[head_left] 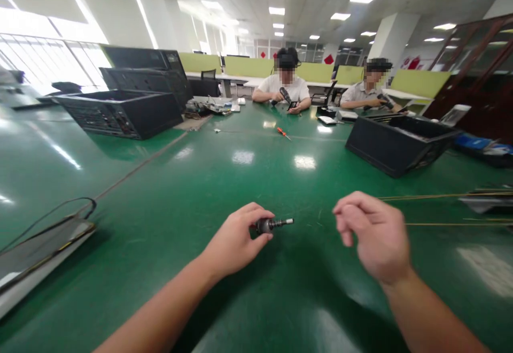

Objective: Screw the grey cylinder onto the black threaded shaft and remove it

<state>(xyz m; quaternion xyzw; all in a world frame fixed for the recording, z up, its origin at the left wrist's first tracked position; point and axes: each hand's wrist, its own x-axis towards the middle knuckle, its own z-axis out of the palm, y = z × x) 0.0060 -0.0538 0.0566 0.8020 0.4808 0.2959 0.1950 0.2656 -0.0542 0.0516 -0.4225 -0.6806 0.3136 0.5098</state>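
"Above the near middle of the green table [216, 176], what does the left hand [236, 238] have?"

"A dark cylindrical tool piece [265, 226], pinched between thumb and fingers; its long axis runs nearly level across the view, the pale tip of its thin shaft pointing right, toward the right hand [374, 238]; whether it touches the tabletop, I cannot tell."

"And that right hand?"

"Well apart from the tip, fingers curled in and thumb against them; the palm side is hidden, so I cannot tell if anything is held."

"What else is hard to make out?"

"The tool piece's rear end, covered by the left fingers; a flat panel [44, 256], cut off by the left edge; thin yellow rods [428, 197], whose left ends reach the right hand's outline, touching or not I cannot tell."

"Containers?"

"Farther off, an open-topped black case [158, 120] on the left and a tilted black bin [377, 147] on the right, both too dark inside to read; an orange screwdriver [282, 132] lies between them; beyond sit two people [265, 88], each holding a dark tool."
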